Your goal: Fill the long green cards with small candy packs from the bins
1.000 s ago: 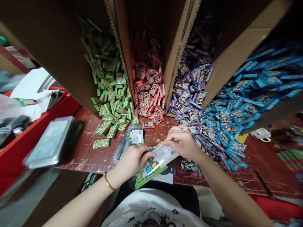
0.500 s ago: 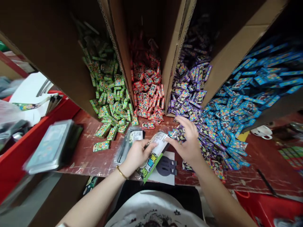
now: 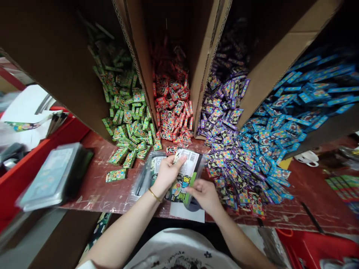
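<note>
We've got one printed bag (image 3: 182, 186) up near the worktop's (image 3: 95, 190) front edge: left hand (image 3: 166, 173) pinching its label end, right hand (image 3: 206, 196) its green edge. Can't tell if it's sealed. Plenty left: loose packets (image 3: 224, 121) heaped behind.

Slick plastic against dull cardboard.
Glossy, clear plastic film on the bag (image 3: 176, 189), with smooth, paper-like white on the label (image 3: 188, 167); shiny printed wrapping on the packets (image 3: 220, 130). Matt brown corrugated cardboard, rough at the cut edges, in the dividers (image 3: 263, 74). Smooth, glossy red finish with pale veining on the bench (image 3: 95, 190). Polished, gold-coloured metal in the bracelet (image 3: 153, 194); soft, matt printed cloth in the shirt (image 3: 165, 244). Transparent, reflective plastic on the stack (image 3: 50, 172); smooth red plastic, by its look, in the bin (image 3: 33, 158).
</note>
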A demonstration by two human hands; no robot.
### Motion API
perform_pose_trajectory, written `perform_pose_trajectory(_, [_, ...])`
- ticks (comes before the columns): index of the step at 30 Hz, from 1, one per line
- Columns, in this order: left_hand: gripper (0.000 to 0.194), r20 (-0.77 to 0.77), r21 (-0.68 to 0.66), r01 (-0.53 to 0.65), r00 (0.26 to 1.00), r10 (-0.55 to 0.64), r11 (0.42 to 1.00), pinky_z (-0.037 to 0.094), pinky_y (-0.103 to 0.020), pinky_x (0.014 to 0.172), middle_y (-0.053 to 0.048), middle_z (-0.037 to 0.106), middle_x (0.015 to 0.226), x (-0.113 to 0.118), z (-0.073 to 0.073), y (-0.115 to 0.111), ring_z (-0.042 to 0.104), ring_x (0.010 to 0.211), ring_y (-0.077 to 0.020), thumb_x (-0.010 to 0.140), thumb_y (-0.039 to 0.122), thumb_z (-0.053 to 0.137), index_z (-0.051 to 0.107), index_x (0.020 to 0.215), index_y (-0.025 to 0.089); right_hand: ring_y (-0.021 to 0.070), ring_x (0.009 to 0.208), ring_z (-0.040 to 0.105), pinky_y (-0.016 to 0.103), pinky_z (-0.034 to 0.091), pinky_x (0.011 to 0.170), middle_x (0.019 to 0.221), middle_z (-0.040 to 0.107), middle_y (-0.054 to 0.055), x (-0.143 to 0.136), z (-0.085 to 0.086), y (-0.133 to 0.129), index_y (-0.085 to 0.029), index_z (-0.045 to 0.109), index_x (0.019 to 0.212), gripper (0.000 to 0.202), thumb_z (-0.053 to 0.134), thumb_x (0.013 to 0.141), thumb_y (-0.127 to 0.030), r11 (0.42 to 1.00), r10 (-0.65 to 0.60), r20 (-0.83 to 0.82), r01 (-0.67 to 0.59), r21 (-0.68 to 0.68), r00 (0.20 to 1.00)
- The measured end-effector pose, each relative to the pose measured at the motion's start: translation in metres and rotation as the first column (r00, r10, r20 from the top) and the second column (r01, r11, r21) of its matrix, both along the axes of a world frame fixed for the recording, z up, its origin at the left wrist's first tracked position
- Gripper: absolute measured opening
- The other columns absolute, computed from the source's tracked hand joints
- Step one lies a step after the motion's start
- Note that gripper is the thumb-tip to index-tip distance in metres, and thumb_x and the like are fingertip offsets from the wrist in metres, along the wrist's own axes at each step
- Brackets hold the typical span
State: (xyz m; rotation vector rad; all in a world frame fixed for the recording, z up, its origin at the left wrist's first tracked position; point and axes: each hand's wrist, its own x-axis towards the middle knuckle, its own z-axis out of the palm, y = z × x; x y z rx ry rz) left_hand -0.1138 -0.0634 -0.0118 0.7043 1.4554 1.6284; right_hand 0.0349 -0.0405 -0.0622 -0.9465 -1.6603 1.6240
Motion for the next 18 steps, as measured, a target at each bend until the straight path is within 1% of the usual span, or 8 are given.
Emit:
perform_pose_trajectory(2, [0.034,0.026,0.001,-0.01,1.0,0.01,1.0,0.041,-0.021,0.048,0.0,0.062,0.059,-0.003,-0.003,0.0,0.049,0.049,-0.0098,0.066,0.044,0.071,0.066,0.071,0.011,0.0181,0.052,0.064,0.029,0.053,0.05,0.06,0.068,0.004,0.001,-0.013,-0.011,-0.019,0.055,0.062,0.029,0.07,0.068,-0.044,0.998,0.057,-0.03,-0.057,-0.001,0.998])
perform_pose_trajectory(4, [0.036,0.056,0.01,-0.028,0.998,0.027,1.0,0.046,-0.024,0.056,-0.002,0.066,0.066,-0.001,-0.008,-0.004,0.056,0.056,-0.0127,0.07,0.046,0.068,0.066,0.079,0.011,0.0214,0.066,0.069,0.032,0.057,0.062,0.076,0.072,0.007,0.002,-0.019,-0.013,-0.019,0.061,0.078,0.024,0.066,0.074,-0.041,0.997,0.047,-0.04,-0.044,0.068,0.998])
perform_pose_trajectory(6, [0.035,0.042,0.032,-0.058,0.997,0.057,0.998,0.049,-0.027,0.069,-0.004,0.068,0.081,0.007,-0.014,-0.01,0.061,0.072,-0.016,0.076,0.047,0.062,0.063,0.089,0.014,0.0237,0.087,0.068,0.036,0.056,0.077,0.1,0.07,0.011,0.0,-0.016,-0.011,-0.018,0.058,0.106,0.032,0.059,0.081,-0.037,0.979,-0.042,-0.025,0.046,0.198,0.999])
perform_pose_trajectory(8, [0.033,-0.06,0.05,-0.126,0.99,0.129,0.991,0.046,-0.029,0.083,-0.006,0.066,0.099,0.019,-0.02,-0.018,0.061,0.091,-0.0179,0.08,0.045,0.058,0.058,0.099,0.017,0.0253,0.105,0.061,0.039,0.051,0.088,0.118,0.062,0.014,-0.007,-0.007,-0.009,-0.017,0.05,0.123,0.039,0.049,0.088,-0.034,0.927,-0.167,0.033,0.146,0.345,0.985])
perform_pose_trajectory(10, [0.032,-0.19,0.037,-0.21,0.958,0.214,0.977,0.043,-0.03,0.091,-0.007,0.061,0.108,0.027,-0.026,-0.025,0.057,0.101,-0.0183,0.084,0.044,0.053,0.052,0.105,0.019,0.0265,0.106,0.061,0.04,0.051,0.088,0.118,0.062,0.015,-0.016,0.001,-0.01,-0.016,0.051,0.123,0.036,0.04,0.092,-0.032,0.885,-0.22,0.118,0.147,0.442,0.968])
perform_pose_trajectory(14, [0.033,-0.362,-0.055,-0.299,0.895,0.26,0.953,0.042,-0.034,0.091,-0.009,0.058,0.104,0.019,-0.034,-0.043,0.055,0.1,-0.0196,0.09,0.046,0.039,0.046,0.107,0.018,0.0249,0.084,0.068,0.034,0.055,0.073,0.095,0.071,0.011,-0.025,0.011,-0.019,-0.017,0.058,0.112,0.033,0.033,0.094,-0.029,0.852,-0.147,0.208,0.017,0.524,0.967])
perform_pose_trajectory(16, [0.04,-0.534,0.013,-0.361,0.786,0.312,0.932,0.043,-0.035,0.092,-0.011,0.054,0.108,0.002,-0.031,-0.056,0.054,0.102,-0.0211,0.087,0.044,0.047,0.042,0.115,0.016,0.0261,0.086,0.068,0.035,0.054,0.074,0.098,0.07,0.013,-0.021,0.013,-0.025,-0.016,0.056,0.115,0.033,0.036,0.093,-0.028,0.804,-0.141,0.221,-0.018,0.594,0.965])
perform_pose_trajectory(18, [0.06,-0.724,0.148,-0.391,0.583,0.369,0.908,0.04,-0.039,0.096,-0.014,0.05,0.115,-0.018,-0.021,-0.075,0.05,0.11,-0.0241,0.076,0.04,0.066,0.039,0.122,0.015,0.0265,0.087,0.067,0.034,0.054,0.074,0.102,0.069,0.014,-0.014,0.017,-0.032,-0.015,0.054,0.118,0.033,0.037,0.092,-0.026,0.75,-0.107,0.251,-0.087,0.656,0.962])
